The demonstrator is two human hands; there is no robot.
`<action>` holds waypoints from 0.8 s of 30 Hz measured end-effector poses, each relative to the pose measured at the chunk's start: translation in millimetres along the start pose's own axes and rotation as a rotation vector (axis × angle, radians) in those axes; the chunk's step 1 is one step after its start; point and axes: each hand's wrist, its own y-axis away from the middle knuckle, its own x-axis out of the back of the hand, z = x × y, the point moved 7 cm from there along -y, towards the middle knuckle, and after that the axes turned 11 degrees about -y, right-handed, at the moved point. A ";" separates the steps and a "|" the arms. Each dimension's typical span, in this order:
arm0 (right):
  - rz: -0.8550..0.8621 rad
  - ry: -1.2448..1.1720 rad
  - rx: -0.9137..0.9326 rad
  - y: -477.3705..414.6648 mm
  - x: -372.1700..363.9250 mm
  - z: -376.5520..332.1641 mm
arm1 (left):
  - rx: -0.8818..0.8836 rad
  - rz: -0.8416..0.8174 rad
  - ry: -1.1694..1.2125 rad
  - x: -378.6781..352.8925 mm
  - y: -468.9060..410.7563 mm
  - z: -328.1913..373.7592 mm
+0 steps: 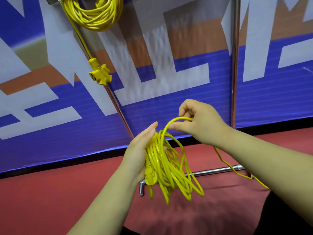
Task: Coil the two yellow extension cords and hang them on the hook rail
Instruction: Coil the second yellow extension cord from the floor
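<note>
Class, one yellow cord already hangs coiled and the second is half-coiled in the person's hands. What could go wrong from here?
1. The loops of the half-coiled yellow extension cord hang unevenly from the left hand. If its grip slackens, loops may slip off and tangle.
2. The cord's uncoiled tail trails past the silver metal floor bar. It might snag there when the right hand, which pinches the newest loop, draws in more cord.
</note>
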 end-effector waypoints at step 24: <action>-0.494 -0.240 -0.516 15.8 -25.5 86.4 | -0.244 0.088 -0.016 73.0 16.7 53.8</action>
